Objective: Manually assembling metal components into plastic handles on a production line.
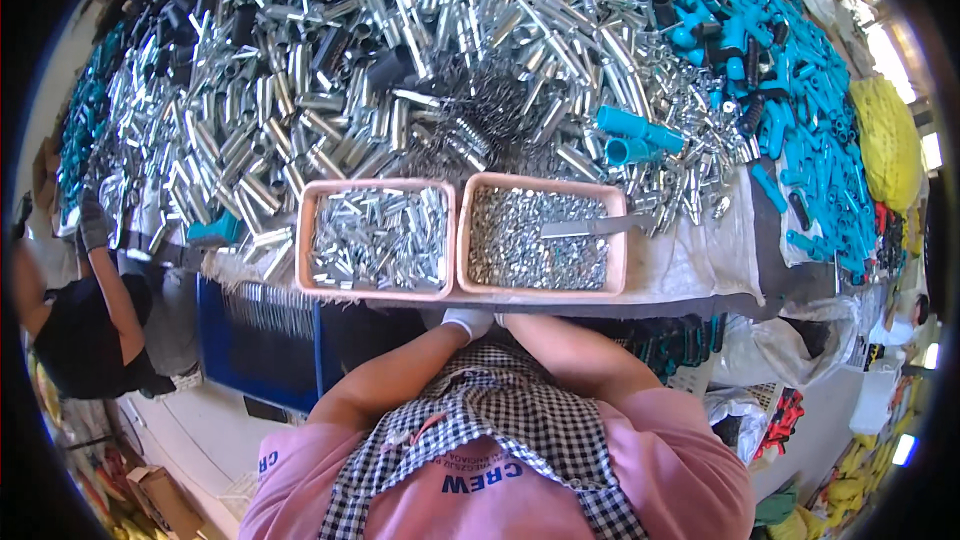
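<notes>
Both forearms reach forward to the table's near edge, and the hands are mostly hidden beneath it. A white glove cuff shows on my left hand (468, 321). Only a sliver of glove shows on my right hand (502, 320), close beside the left. Their fingers are out of sight, so what they hold cannot be seen. Just above them on the table stand two pink trays. The left tray (302, 240) contains short silver metal pins (380, 240). In the right tray (622, 275) lie small silver metal pieces (520, 255), with a flat metal strip (585, 227) resting across the rim.
Behind the trays rises a wide heap of silver metal tubes (400, 130). Teal plastic parts (740, 40) pile up at the right, near a yellow sack (888, 145). A dark spring cluster (490, 105) sits mid-heap. Another person (90, 325) works at the left, gloved hand on the table.
</notes>
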Action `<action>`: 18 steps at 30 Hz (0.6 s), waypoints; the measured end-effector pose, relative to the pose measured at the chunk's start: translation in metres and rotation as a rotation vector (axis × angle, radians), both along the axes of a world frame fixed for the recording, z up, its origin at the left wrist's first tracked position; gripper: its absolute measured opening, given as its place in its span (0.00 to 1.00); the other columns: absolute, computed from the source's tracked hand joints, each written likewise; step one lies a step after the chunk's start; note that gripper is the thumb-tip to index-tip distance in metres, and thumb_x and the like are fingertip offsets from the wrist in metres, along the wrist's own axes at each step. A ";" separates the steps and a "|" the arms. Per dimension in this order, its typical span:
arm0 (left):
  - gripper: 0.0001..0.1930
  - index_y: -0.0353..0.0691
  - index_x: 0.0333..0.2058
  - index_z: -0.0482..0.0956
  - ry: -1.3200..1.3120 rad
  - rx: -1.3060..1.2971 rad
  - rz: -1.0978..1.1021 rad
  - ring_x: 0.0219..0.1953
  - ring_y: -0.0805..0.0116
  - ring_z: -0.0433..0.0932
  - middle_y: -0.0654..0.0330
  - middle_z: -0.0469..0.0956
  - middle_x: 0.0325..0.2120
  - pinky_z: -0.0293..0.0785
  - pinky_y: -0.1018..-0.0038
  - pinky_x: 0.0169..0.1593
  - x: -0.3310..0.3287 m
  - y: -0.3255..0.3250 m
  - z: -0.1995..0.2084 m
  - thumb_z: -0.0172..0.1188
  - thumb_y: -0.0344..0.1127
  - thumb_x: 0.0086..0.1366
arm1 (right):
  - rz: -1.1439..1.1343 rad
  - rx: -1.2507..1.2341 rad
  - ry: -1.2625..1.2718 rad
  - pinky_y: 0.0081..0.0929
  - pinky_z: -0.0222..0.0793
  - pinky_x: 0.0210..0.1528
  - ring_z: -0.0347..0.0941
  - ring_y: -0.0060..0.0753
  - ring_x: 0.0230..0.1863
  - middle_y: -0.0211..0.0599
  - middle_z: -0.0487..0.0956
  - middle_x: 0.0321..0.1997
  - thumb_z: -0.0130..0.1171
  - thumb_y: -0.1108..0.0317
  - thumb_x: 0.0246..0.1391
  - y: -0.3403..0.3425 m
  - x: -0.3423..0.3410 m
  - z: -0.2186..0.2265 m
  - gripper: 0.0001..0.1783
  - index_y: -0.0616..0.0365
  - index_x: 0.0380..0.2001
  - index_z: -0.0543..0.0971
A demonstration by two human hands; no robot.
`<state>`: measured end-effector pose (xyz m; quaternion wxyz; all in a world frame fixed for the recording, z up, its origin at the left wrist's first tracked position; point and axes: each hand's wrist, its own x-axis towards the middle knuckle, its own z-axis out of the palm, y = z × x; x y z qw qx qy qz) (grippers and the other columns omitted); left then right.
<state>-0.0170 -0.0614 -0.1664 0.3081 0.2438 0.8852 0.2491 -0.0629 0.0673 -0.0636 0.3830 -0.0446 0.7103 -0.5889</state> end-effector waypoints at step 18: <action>0.23 0.37 0.53 0.75 -0.664 0.456 0.192 0.51 0.67 0.73 0.58 0.77 0.49 0.71 0.67 0.56 -0.002 -0.008 0.130 0.68 0.35 0.59 | 0.109 0.254 0.088 0.43 0.74 0.45 0.78 0.45 0.38 0.43 0.82 0.37 0.55 0.66 0.50 0.025 0.044 0.011 0.21 0.61 0.49 0.77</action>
